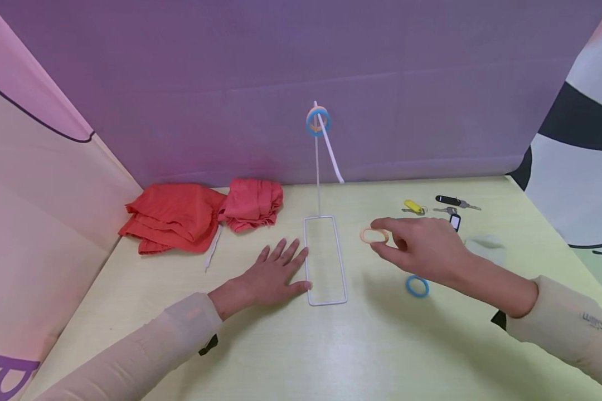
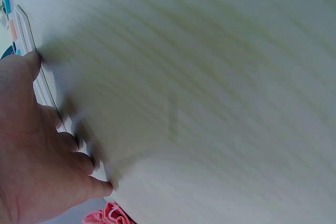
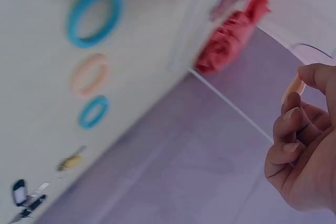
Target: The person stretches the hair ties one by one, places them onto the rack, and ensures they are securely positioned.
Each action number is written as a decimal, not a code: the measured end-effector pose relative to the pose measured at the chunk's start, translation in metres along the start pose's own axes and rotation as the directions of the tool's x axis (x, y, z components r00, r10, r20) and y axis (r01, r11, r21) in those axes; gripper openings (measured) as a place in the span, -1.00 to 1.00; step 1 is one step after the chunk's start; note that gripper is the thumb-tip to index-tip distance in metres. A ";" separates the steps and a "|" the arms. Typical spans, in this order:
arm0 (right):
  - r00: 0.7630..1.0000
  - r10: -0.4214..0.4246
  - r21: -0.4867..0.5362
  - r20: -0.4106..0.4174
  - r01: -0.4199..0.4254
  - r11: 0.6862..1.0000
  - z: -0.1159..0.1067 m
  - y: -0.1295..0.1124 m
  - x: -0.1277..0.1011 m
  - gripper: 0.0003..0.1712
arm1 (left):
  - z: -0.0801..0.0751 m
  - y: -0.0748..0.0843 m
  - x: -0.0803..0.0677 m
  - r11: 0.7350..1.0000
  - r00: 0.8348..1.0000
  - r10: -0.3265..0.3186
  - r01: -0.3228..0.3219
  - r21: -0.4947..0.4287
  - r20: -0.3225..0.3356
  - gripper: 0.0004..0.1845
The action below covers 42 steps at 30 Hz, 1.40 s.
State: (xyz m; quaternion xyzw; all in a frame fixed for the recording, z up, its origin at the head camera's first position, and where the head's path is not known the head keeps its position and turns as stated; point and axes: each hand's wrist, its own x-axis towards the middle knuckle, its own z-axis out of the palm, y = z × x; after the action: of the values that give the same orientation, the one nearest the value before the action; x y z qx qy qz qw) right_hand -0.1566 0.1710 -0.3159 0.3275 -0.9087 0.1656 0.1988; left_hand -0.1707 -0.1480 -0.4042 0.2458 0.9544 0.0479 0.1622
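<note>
My right hand [image 1: 421, 248] pinches a pale orange ring [image 1: 365, 236] between thumb and index finger, above the table. In the right wrist view only the edge of that ring shows at the fingertips. My left hand [image 1: 271, 275] lies with fingers spread on the table, its thumb and fingertips at the left side of the white wire stand's base [image 1: 340, 262]. From the stand's upright rises a slanting arm [image 1: 332, 153], where a blue ring [image 1: 308, 127] and an orange ring hang. In the right wrist view a large blue ring [image 3: 72, 24], an orange ring [image 3: 77, 85] and a smaller blue ring [image 3: 84, 120] lie on the table.
Folded red cloth [image 1: 180, 214] and a pinkish-red bundle [image 1: 253, 203] lie at the back left, a white cord [image 1: 213, 249] beside them. Keys with a yellow tag [image 1: 412, 206] and a black tag [image 1: 447, 200] lie back right. A whitish item [image 1: 486, 248] is partly behind the right wrist.
</note>
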 end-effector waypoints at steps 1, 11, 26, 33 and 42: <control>0.998 -0.028 -0.005 -0.053 0.028 1.000 -0.004 -0.003 0.002 -0.76 | 0.000 0.000 0.000 1.000 1.000 0.001 -0.001 -0.001 0.001 -0.09; 0.855 -0.277 -0.133 -0.439 0.244 0.961 -0.052 -0.041 0.023 -0.54 | 0.005 0.000 -0.001 1.000 1.000 0.004 -0.004 0.002 -0.001 -0.10; 0.742 -0.372 -0.179 -0.558 0.331 0.927 -0.065 -0.070 0.050 -0.73 | 0.003 -0.002 -0.001 1.000 1.000 0.011 -0.011 -0.009 -0.012 -0.10; 0.772 -0.345 -0.172 -0.534 0.300 0.938 -0.057 -0.062 0.060 -0.72 | 0.004 -0.002 0.001 1.000 1.000 0.009 -0.009 -0.006 -0.006 -0.10; 0.775 -0.335 -0.212 -0.536 0.260 0.942 -0.051 -0.052 0.072 -0.69 | 0.000 -0.002 0.000 1.000 1.000 0.009 -0.009 -0.009 -0.010 -0.10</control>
State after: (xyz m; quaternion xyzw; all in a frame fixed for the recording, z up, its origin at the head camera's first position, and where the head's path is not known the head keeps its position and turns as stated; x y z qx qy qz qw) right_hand -0.1605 0.1165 -0.2287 0.3902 -0.7540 0.1638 0.5023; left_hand -0.1710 -0.1495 -0.4047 0.2491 0.9539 0.0540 0.1583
